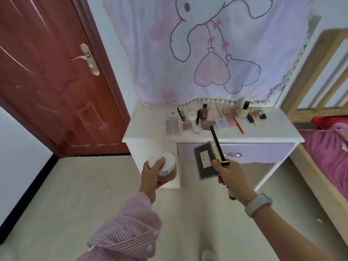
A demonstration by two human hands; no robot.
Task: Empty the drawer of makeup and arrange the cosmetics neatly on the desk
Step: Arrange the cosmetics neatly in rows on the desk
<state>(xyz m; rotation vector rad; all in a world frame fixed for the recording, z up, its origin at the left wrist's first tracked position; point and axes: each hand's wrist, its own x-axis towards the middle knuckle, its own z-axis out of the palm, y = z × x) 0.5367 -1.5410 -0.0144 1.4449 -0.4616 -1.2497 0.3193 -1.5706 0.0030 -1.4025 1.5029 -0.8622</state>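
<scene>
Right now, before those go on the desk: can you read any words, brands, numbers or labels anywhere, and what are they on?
None can be read with confidence.
White label on the dark flat case in the right hand: print too blurred.
Gold lettering on the black pen: too small.
Sticker sheet on the desk: rows of marks, illegible.
Small white card: blurred.
Round jar in the left hand: no text visible.
</scene>
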